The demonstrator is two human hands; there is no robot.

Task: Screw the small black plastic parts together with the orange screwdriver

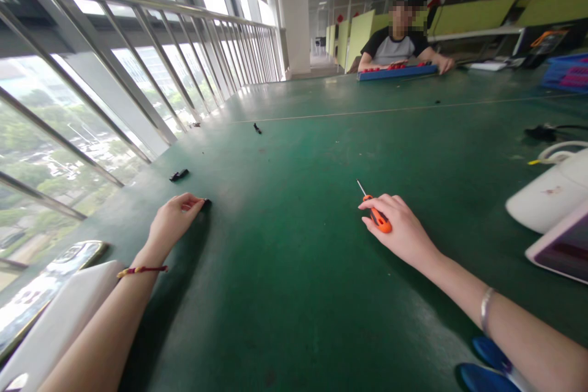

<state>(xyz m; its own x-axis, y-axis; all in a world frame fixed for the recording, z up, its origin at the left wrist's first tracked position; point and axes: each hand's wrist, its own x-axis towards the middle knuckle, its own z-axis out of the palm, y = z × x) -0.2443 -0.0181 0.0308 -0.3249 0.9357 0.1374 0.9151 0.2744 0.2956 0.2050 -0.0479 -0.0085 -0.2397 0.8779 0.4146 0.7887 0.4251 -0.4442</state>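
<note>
On the left of the green table (275, 257), my left hand (177, 217) pinches a small black piece (207, 203) at its fingertips. Another black part (179, 175) lies just beyond that hand, and a smaller one (257, 128) is farther back. My right hand (397, 223) is around an orange and black screwdriver (381, 220), its thumb and fingers on the handle. The metal shaft points away from me and to the left.
A phone (55, 282) and a white box (68, 318) lie at the left edge. Metal railings run along the left. Across the table a person sits behind a blue tray (397, 73). White objects (551, 190), a tablet-like device (563, 245) and blue items (487, 376) are at right.
</note>
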